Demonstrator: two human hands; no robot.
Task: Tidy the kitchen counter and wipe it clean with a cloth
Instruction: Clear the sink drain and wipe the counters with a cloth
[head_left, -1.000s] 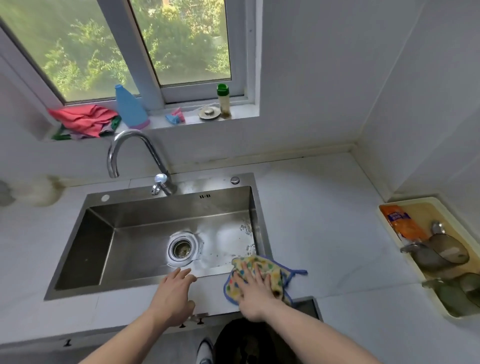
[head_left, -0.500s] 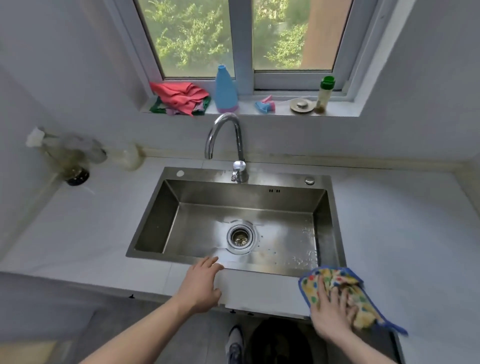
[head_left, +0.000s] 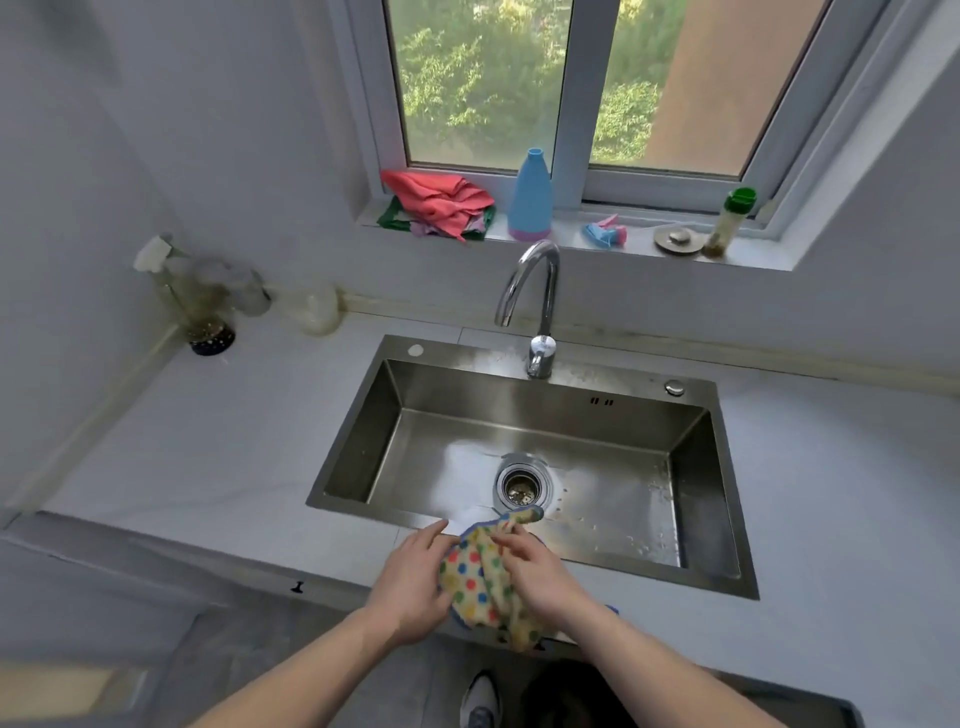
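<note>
At the near edge, a grey shoe (head_left: 480, 699) stands on the dark floor below the counter front. Just above it, the left hand (head_left: 413, 587) and the right hand (head_left: 540, 574) both grasp a bunched yellow cloth with coloured dots and blue trim (head_left: 480, 574), held between them over the front rim of the sink; the right hand's fingers pinch its upper fold, and the left hand cups its side. The rectangular stainless steel sink (head_left: 363, 441) is set into a pale grey stone counter (head_left: 208, 457), with a round drain strainer (head_left: 522, 488) in its wet floor and a curved chrome tap (head_left: 537, 306) at its back rim. In the far left corner of the counter stand blurred glass bottles (head_left: 208, 301). Behind, on the white window sill (head_left: 571, 241), lie crumpled red and green cloths (head_left: 441, 205), an upright blue plastic bottle (head_left: 531, 200), a small blue and pink object (head_left: 605, 234), a round metal lid (head_left: 678, 240) and a green-capped jar (head_left: 730, 223). Green foliage shows through the window.
</note>
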